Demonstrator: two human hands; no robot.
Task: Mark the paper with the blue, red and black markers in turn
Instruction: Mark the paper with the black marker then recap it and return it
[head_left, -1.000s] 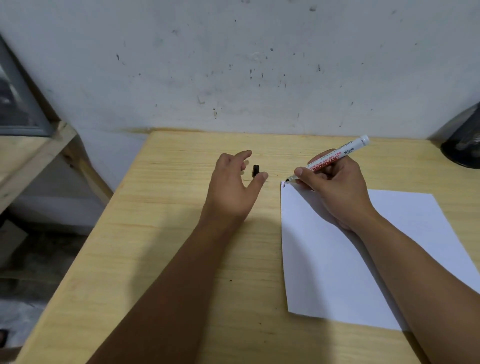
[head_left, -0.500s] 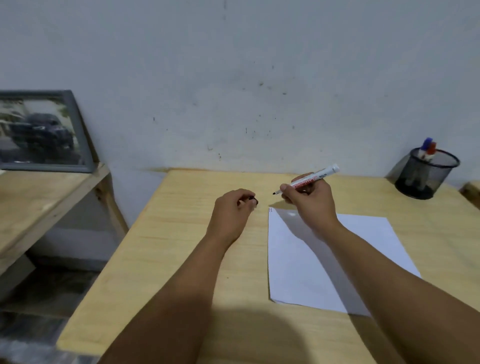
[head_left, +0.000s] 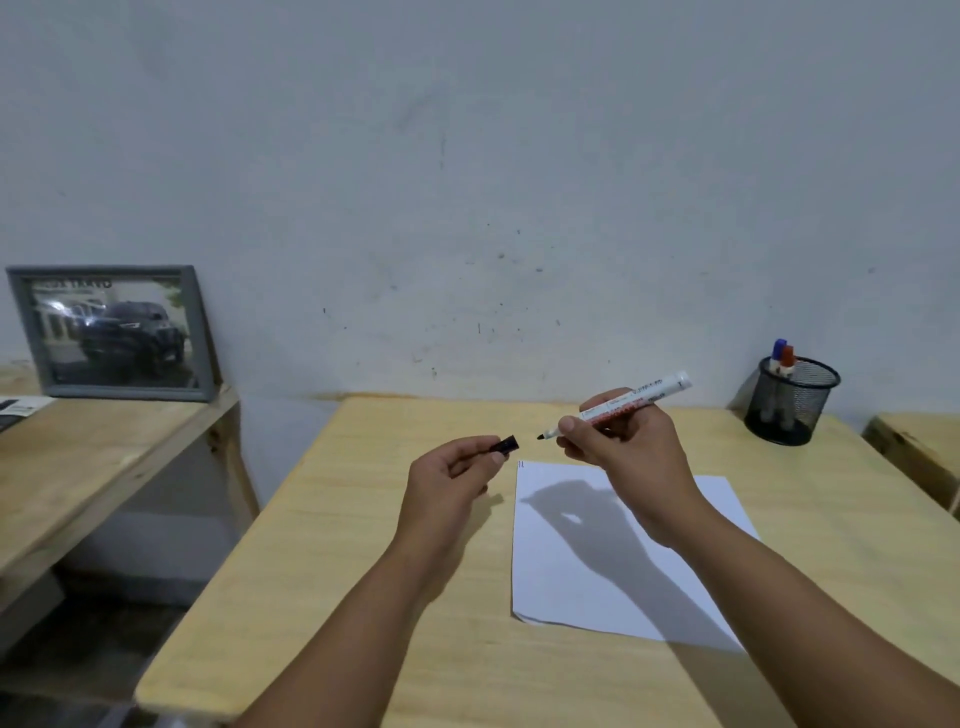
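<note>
My right hand (head_left: 626, 449) grips an uncapped white marker with a black tip (head_left: 641, 397), raised above the table, tip pointing left. My left hand (head_left: 449, 478) pinches the black cap (head_left: 506, 445), its opening facing the tip a short gap away. The white paper (head_left: 582, 571) lies on the wooden table (head_left: 363, 597) below my right hand, with small short marks at its top left corner (head_left: 521, 464). A blue marker (head_left: 779, 353) and a red marker (head_left: 788, 358) stand in the black mesh cup (head_left: 792, 405) at the far right.
A framed car picture (head_left: 111, 332) leans on the wall on a lower wooden bench (head_left: 78, 467) to the left. Another wooden piece (head_left: 919, 452) shows at the right edge. The wall runs close behind the table.
My left hand picked the black cap off the table and lifted it. My right hand raised the marker off the paper's corner. The view tilted up, bringing the cup and picture into sight.
</note>
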